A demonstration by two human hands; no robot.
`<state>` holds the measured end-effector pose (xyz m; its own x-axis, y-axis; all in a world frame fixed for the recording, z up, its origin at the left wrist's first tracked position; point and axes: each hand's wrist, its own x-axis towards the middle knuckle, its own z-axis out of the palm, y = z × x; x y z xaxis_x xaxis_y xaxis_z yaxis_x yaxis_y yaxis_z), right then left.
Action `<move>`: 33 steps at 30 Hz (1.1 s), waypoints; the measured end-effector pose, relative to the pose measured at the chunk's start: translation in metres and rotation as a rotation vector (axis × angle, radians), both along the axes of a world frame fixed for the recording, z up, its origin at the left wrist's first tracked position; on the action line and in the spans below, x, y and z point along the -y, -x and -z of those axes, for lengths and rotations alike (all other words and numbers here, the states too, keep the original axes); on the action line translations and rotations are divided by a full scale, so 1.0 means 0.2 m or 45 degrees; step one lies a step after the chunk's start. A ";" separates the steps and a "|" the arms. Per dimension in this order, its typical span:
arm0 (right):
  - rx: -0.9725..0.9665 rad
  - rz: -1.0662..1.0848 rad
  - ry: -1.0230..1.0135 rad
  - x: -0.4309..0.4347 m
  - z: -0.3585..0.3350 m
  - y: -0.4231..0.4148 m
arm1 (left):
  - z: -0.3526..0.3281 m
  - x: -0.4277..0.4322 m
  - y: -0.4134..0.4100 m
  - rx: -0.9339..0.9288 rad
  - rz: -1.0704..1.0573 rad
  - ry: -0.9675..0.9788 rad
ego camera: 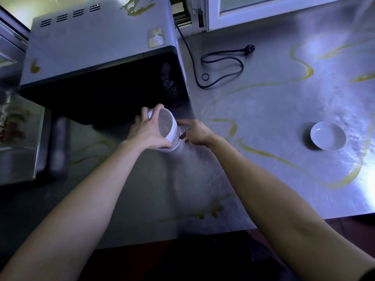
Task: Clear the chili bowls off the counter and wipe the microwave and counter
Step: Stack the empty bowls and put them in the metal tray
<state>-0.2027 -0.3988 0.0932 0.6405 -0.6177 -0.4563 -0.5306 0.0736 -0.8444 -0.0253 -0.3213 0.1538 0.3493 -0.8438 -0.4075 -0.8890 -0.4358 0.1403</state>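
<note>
One steel counter (263, 159) is seen, crossed by long yellow streaks (294, 165), with one microwave (91, 47) set at its back left; two yellow smears are seen on the microwave's top, one at the rear (138, 8) and one at the left edge (35, 66). One black cord (223, 63) is looped on the counter just right of the microwave, its plug lying loose. Bowls are found in two places: one stack (168, 128) of white bowls – the number in it cannot be told – and one single bowl (327, 135) set upright, well apart to the right. The stack is tilted, mouth turned up and leftward, just before the microwave's front right corner. It is gripped by the left hand (146, 132), fingers curled over the far rim and thumb under the near one. The right hand (197, 133) is held just beside the stack's right side, fingers loosely spread – whether the stack is touched cannot be told.
</note>
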 end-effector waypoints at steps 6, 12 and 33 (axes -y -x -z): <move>-0.024 0.017 -0.005 -0.01 0.02 0.00 | 0.04 -0.02 0.04 0.163 0.067 0.083; -0.037 -0.001 0.049 -0.01 -0.02 -0.01 | 0.02 -0.01 -0.01 0.052 0.065 0.039; -0.055 -0.041 0.115 -0.02 -0.01 -0.01 | 0.03 -0.03 0.04 0.113 0.017 0.097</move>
